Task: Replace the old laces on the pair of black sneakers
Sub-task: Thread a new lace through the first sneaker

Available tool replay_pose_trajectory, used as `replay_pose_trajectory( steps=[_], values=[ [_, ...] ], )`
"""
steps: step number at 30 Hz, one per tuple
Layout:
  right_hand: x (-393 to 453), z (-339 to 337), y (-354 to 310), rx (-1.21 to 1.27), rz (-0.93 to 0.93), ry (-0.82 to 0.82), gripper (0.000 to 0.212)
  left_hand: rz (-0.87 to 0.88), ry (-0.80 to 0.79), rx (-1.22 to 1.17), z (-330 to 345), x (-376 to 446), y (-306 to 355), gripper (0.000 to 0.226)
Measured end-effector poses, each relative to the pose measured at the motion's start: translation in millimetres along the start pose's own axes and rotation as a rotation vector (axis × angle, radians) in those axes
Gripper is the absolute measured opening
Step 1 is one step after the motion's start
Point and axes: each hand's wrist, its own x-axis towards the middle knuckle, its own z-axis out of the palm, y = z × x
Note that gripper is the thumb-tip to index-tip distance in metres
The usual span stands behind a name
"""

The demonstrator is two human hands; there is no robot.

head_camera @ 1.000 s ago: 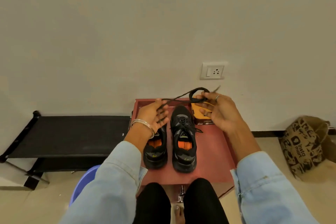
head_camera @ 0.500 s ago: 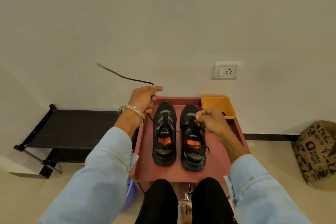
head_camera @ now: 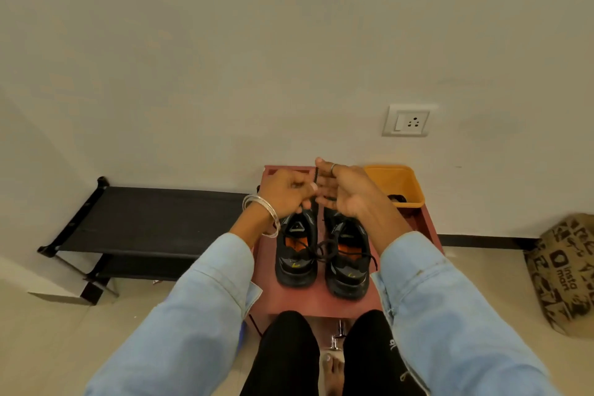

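Fingers of the left hand (head_camera: 287, 191) curl inward and seem to pinch a thin black shoelace (head_camera: 316, 177) that rises between the two hands, while the right hand (head_camera: 345, 187) stands beside it with fingers mostly straight and loosely spread, the lace running along its palm side; whether it grips the lace I cannot tell. Just below the hands, the pair of black sneakers with orange insoles (head_camera: 321, 254) stands side by side on a small reddish-brown wooden table (head_camera: 321, 302), a loose lace draped across their openings. An orange plastic tray (head_camera: 398, 182) sits at the table's far right corner, something dark lying inside. The lace could slip free, since only one hand clearly holds it, or snag on the draped one.
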Motion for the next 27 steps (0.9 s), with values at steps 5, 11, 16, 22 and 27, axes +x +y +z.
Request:
replay_pose_trajectory(
  steps=[5, 11, 16, 22, 27],
  values=[
    [5, -6, -8, 0.293, -0.06, 0.042, 0.01, -0.025, -0.101, 0.067, 8, -9, -29, 0.014],
    [5, -14, -4, 0.013, -0.149, 0.039, 0.015, 0.023, 0.35, 0.275, -1, 4, -37, 0.051],
    [-8, -14, -1, -0.36, -0.23, -0.042, 0.018, 0.462, 0.284, 0.405, -3, 15, -26, 0.062],
    [-1, -23, 0, -0.368, -0.258, 0.017, 0.019, 0.241, 0.108, 0.285, -9, 17, -37, 0.017],
    [29, -37, 12, -0.387, -0.296, 0.175, 0.025, 0.133, 0.07, 0.004, -15, 12, -56, 0.017]
  ],
)
